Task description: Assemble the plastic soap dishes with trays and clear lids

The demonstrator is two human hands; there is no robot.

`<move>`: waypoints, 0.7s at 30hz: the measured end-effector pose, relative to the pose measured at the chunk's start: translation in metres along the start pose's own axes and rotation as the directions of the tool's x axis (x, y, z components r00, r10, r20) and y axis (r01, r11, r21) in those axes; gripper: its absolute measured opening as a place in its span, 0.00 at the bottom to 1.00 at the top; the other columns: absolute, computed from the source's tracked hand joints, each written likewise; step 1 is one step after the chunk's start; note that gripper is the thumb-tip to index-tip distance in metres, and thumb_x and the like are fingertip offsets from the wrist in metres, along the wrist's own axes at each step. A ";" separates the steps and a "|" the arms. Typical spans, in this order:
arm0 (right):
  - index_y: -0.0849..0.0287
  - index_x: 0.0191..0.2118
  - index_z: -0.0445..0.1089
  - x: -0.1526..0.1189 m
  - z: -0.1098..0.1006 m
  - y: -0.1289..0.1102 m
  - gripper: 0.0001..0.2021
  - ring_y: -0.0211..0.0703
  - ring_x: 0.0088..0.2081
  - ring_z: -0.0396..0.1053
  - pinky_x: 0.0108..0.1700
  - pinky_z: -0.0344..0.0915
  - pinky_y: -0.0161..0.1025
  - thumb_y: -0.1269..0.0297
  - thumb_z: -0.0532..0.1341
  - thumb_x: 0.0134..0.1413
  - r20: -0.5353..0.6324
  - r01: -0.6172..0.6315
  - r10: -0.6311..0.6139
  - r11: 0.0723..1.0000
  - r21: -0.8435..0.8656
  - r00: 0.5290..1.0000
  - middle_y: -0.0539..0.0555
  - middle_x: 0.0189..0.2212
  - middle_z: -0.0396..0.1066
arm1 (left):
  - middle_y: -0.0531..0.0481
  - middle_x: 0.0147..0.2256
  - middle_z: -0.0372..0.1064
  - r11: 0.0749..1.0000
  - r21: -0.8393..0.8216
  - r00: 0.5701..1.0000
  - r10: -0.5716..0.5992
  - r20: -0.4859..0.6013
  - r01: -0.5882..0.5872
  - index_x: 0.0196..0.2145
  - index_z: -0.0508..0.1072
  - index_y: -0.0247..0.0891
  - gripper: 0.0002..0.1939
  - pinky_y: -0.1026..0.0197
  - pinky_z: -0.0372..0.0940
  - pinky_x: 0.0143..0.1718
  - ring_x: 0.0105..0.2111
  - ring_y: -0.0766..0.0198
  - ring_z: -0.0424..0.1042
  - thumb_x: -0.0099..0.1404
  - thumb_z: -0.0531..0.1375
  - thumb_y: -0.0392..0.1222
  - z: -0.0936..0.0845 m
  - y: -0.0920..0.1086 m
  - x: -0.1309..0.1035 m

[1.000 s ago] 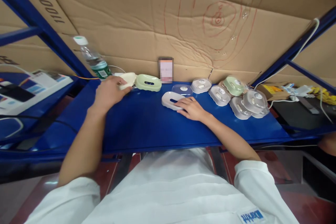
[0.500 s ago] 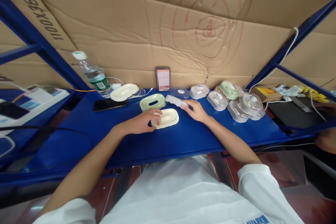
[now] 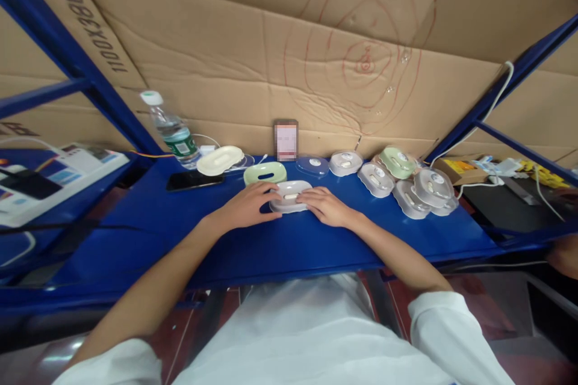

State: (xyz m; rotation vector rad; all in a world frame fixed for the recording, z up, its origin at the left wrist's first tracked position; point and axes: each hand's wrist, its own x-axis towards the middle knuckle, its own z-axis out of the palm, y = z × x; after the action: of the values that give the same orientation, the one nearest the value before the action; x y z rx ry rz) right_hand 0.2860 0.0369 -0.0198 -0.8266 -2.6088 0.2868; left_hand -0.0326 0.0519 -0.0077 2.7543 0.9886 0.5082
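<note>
A pale lilac-grey oval soap dish (image 3: 293, 201) with a small white piece in its middle lies on the blue table in front of me. My left hand (image 3: 253, 203) grips its left end between thumb and fingers. On the right end, the bent fingers of my right hand (image 3: 329, 204) press onto the dish near the white piece. Whether the cream dish lies beneath is hidden. Just behind stands a light green dish (image 3: 265, 172) with a dark oval hole. A clear plastic lid (image 3: 311, 165) with a round label lies behind to the right.
Several packed dishes under clear covers (image 3: 409, 197) are grouped at the right. Toward the back left are a cream oval piece (image 3: 220, 160), a black phone (image 3: 194, 180) and a water bottle (image 3: 178, 138). A small screen (image 3: 286, 141) leans on the cardboard wall (image 3: 217, 54).
My right hand has brought the lilac-grey dish forward and down to where the cream dish was, between both hands. The cream dish no longer shows there. The view has shifted slightly.
</note>
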 end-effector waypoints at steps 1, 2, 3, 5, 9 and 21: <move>0.51 0.65 0.75 -0.001 -0.001 0.000 0.20 0.52 0.68 0.70 0.70 0.61 0.57 0.68 0.54 0.77 -0.003 0.004 -0.004 1.000 -0.007 1.000 0.60 0.63 0.77 | 0.40 0.63 0.71 1.000 0.013 0.999 -0.014 -0.041 0.014 0.55 0.79 0.46 0.19 0.41 0.64 0.68 0.65 0.45 0.69 0.76 0.58 0.56 -0.001 0.000 0.000; 0.51 0.65 0.74 -0.001 -0.002 0.000 0.19 0.52 0.67 0.70 0.70 0.60 0.57 0.68 0.54 0.77 -0.009 0.011 -0.011 1.000 -0.014 1.000 0.60 0.63 0.77 | 0.39 0.64 0.71 0.999 0.031 0.995 -0.035 -0.096 0.038 0.56 0.78 0.45 0.19 0.41 0.63 0.68 0.66 0.45 0.69 0.78 0.55 0.54 -0.002 0.000 0.000; 0.51 0.65 0.74 -0.002 -0.003 0.000 0.19 0.52 0.67 0.71 0.69 0.60 0.57 0.67 0.55 0.77 -0.018 0.020 -0.020 1.000 -0.020 1.000 0.60 0.62 0.77 | 0.38 0.65 0.70 0.996 0.058 0.986 -0.062 -0.153 0.071 0.58 0.78 0.45 0.20 0.40 0.62 0.69 0.67 0.45 0.68 0.79 0.53 0.51 -0.003 -0.002 0.000; 0.51 0.64 0.74 -0.003 -0.003 -0.001 0.18 0.53 0.66 0.71 0.69 0.60 0.57 0.64 0.56 0.78 -0.033 0.030 -0.031 0.999 -0.027 0.999 0.59 0.63 0.77 | 0.37 0.68 0.67 0.978 0.126 0.965 -0.132 -0.226 0.163 0.61 0.75 0.44 0.21 0.36 0.59 0.70 0.70 0.44 0.64 0.77 0.52 0.46 -0.005 -0.009 0.000; 0.51 0.64 0.75 -0.003 -0.002 -0.002 0.17 0.54 0.66 0.70 0.67 0.62 0.55 0.58 0.57 0.78 -0.033 0.026 -0.028 0.998 -0.048 0.999 0.61 0.64 0.75 | 0.34 0.64 0.72 0.936 0.217 0.958 -0.251 -0.141 0.277 0.62 0.75 0.40 0.24 0.35 0.65 0.65 0.65 0.40 0.70 0.72 0.57 0.47 -0.006 -0.028 -0.003; 0.56 0.60 0.77 -0.005 -0.014 0.016 0.19 0.57 0.58 0.73 0.63 0.58 0.55 0.51 0.66 0.72 0.033 -0.082 0.093 0.967 -0.240 0.995 0.63 0.54 0.79 | 0.36 0.55 0.79 0.929 0.164 0.933 -0.296 -0.207 0.331 0.56 0.79 0.38 0.21 0.41 0.72 0.58 0.56 0.42 0.77 0.77 0.52 0.48 -0.006 -0.023 0.000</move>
State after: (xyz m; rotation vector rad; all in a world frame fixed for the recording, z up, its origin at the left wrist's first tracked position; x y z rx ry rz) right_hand 0.3037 0.0474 -0.0136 -1.0285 -2.6874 0.0133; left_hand -0.0483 0.0692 -0.0085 2.6665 1.5707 0.6420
